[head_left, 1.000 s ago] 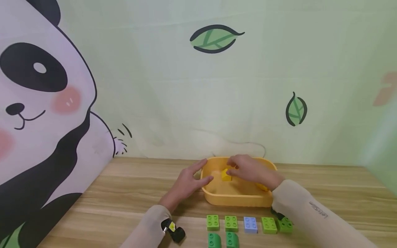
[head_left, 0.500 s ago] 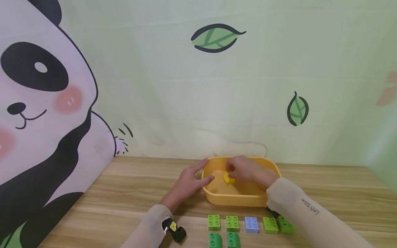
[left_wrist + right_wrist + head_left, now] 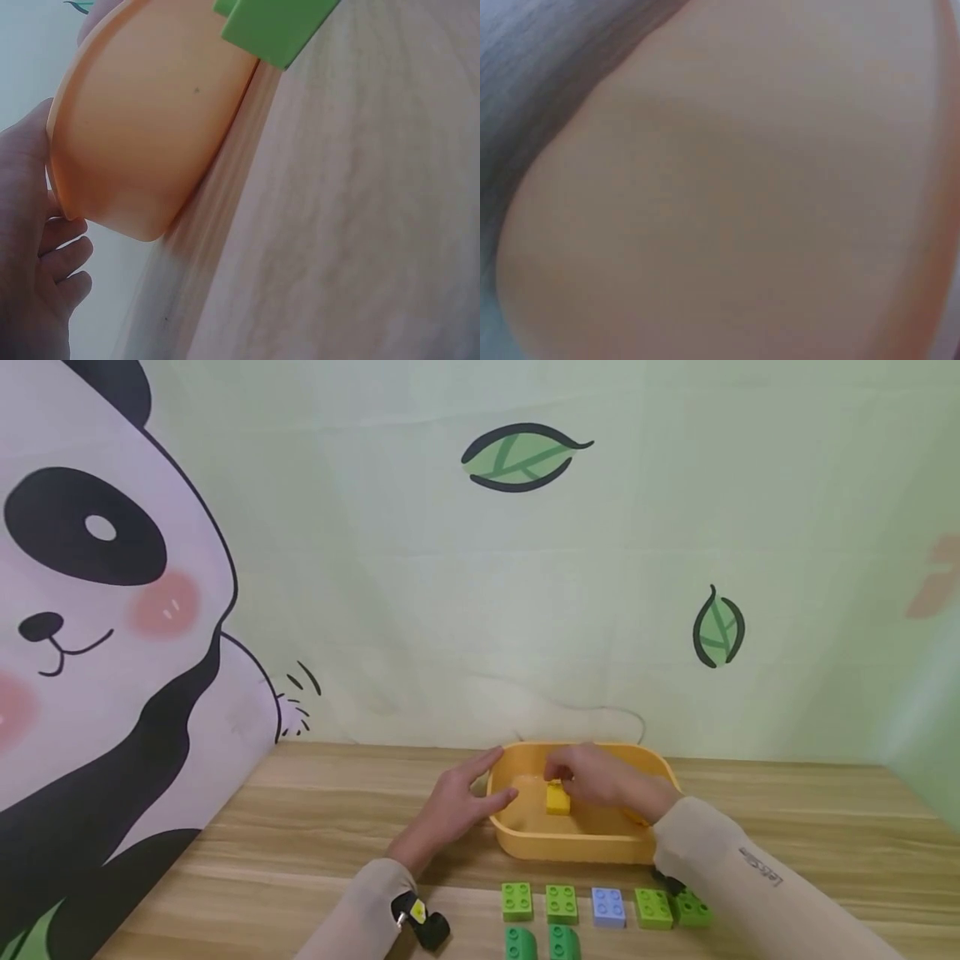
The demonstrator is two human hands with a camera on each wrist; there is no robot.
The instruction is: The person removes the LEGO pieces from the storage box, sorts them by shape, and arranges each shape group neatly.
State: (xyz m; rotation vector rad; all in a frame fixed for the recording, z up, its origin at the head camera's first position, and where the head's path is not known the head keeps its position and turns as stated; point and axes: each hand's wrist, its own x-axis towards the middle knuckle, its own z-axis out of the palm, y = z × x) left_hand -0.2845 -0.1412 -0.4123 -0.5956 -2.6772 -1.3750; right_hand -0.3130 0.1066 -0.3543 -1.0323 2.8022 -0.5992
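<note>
An orange plastic basin [image 3: 577,847] sits at the back of the table. My left hand [image 3: 450,797] holds its left rim, thumb reaching over the edge; in the left wrist view the other fingers [image 3: 66,259] curl beside the basin wall [image 3: 142,135]. Inside the basin, my right hand [image 3: 596,774] pinches a small yellow toy brick [image 3: 557,802] from above with thumb and fingers. Part of another yellow piece [image 3: 636,817] shows under the right wrist. The right wrist view is blurred, filled by the basin's side [image 3: 727,210] below a sleeve [image 3: 555,67].
In front of the basin stands a row of light green bricks [image 3: 516,902] with one blue brick [image 3: 608,907] among them. Two darker green curved bricks [image 3: 519,943] lie nearer, at the bottom edge. A printed cloth wall [image 3: 390,610] rises behind the wooden table [image 3: 300,827].
My right fingers have closed on the yellow brick and turned it, shifting it slightly right and nearer within the basin. The left hand has stayed at the rim.
</note>
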